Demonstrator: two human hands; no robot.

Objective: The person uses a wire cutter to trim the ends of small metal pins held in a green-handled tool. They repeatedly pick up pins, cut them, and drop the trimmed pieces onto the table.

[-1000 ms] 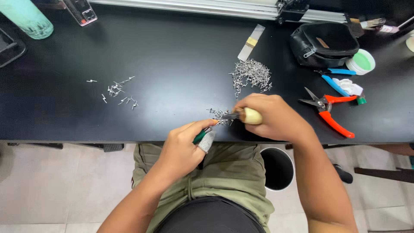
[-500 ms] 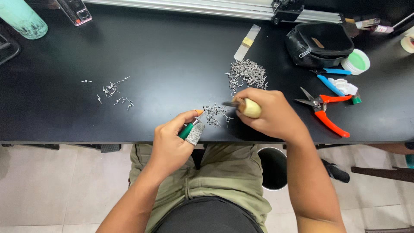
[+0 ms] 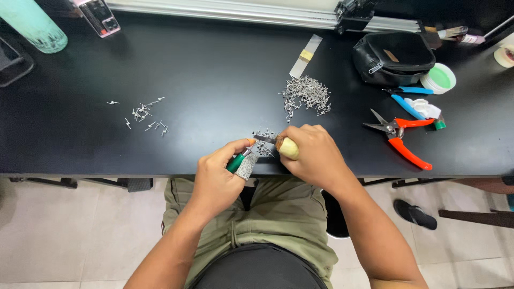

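Green-handled small tool (image 3: 236, 162) gripped in left hand (image 3: 217, 174), fingers closed around handle, a grey textured sleeve on the thumb (image 3: 247, 167); metal tip angled up toward right hand (image 3: 310, 155). Pale yellow wooden-handled tool (image 3: 287, 148) clenched in right fist, dark metal blade (image 3: 265, 139) pointing left, meeting the green tool's tip just above the near edge of black tabletop (image 3: 214, 75). Small cluster of silver metal pins (image 3: 263, 135) directly behind the tool tips. Larger heap of silver pins (image 3: 307, 93) farther back; scattered few pins (image 3: 145, 115) at left. Orange-handled cutters (image 3: 402, 138) to the right, black zip pouch (image 3: 393, 58) beyond.
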